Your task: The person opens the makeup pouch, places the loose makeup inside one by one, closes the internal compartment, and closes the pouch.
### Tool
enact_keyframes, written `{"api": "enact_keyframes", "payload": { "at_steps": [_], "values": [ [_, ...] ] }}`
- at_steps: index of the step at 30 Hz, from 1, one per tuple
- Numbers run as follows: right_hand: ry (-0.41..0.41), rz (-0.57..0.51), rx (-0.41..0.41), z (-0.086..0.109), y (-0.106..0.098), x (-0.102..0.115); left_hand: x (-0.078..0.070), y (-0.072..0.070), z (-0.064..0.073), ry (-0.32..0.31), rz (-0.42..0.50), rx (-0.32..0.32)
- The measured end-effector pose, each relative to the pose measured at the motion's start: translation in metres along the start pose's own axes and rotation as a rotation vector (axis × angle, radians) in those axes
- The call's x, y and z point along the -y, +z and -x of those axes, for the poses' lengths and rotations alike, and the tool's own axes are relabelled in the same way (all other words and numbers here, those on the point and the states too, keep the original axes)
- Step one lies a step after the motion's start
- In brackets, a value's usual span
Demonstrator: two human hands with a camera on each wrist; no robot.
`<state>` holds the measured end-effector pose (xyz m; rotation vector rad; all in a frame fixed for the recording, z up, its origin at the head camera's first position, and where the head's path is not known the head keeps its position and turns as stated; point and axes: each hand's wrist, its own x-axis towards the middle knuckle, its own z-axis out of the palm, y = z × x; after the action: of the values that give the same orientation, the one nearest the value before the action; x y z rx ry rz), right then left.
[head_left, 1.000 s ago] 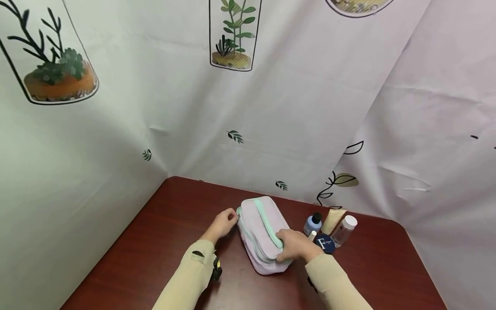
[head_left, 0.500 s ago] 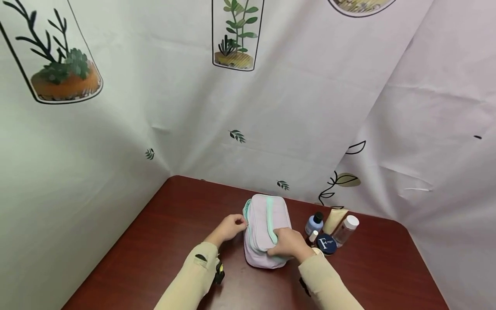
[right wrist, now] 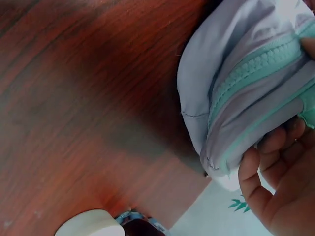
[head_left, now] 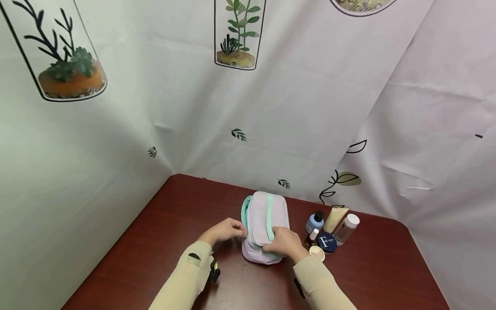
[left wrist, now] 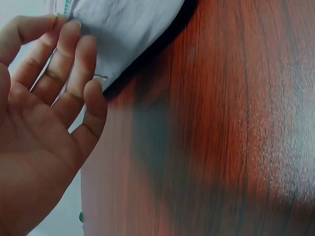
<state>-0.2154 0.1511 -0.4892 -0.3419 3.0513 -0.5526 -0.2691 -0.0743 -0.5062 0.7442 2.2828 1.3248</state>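
Note:
A lilac zip cosmetic bag (head_left: 258,217) with a mint strap handle (head_left: 269,215) lies in the middle of the table. On its left side the zip stands parted, showing mint edging (head_left: 245,211). My left hand (head_left: 225,230) pinches the small zipper pull between thumb and fingertips, also seen in the left wrist view. The right hand (head_left: 284,242) grips the bag's near right corner by the handle's end, thumb on the near side. In the right wrist view a mint zip (right wrist: 256,64) runs closed along the bag's near end. What lies inside is hidden.
Right of the bag stand a blue bottle with black cap (head_left: 314,222), a cream tube (head_left: 335,219), a clear bottle with white cap (head_left: 345,229), a small white-capped bottle (head_left: 311,237), a dark round case (head_left: 327,242) and a pale round compact (head_left: 317,253). Fabric walls border the table (head_left: 186,202).
The bag has turned so it points more straight away from me. My left hand has drawn the zipper pull nearer along the left side, and the mint-edged gap has widened.

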Motion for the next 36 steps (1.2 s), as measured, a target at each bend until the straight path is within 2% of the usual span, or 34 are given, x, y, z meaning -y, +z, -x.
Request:
{"api": "enact_keyframes", "payload": {
  "at_steps": [5,8,11,15,20,23,25,27,31,36],
  "values": [
    [0.071,-0.036,-0.003,-0.001,0.003,0.003,-0.001,0.004,0.003,0.004,0.014,0.126],
    [0.035,-0.073,0.038,-0.001,0.001,0.001,-0.002,0.008,0.006,-0.033,0.049,0.164],
    [-0.054,-0.039,0.077,0.002,-0.009,-0.007,-0.001,0.009,0.009,-0.077,0.066,0.162],
    [-0.148,0.091,0.111,0.008,-0.025,-0.024,0.002,0.008,0.010,-0.098,0.062,0.158],
    [-0.293,0.208,0.062,0.013,-0.029,-0.038,0.004,0.004,0.011,-0.106,0.052,0.145],
    [-0.385,0.256,0.029,0.015,-0.032,-0.042,0.005,0.003,0.013,-0.111,0.068,0.129],
    [-0.421,0.272,0.030,0.015,-0.035,-0.043,0.006,0.002,0.013,-0.108,0.074,0.117],
    [-0.464,0.289,-0.005,0.014,-0.035,-0.043,0.008,0.000,0.014,-0.104,0.075,0.106],
    [-0.500,0.295,-0.085,0.012,-0.033,-0.039,0.009,-0.002,0.014,-0.086,0.080,0.079],
    [-0.458,0.256,-0.169,0.005,-0.027,-0.028,0.007,-0.002,0.015,-0.072,0.110,0.034]
  ]
}}
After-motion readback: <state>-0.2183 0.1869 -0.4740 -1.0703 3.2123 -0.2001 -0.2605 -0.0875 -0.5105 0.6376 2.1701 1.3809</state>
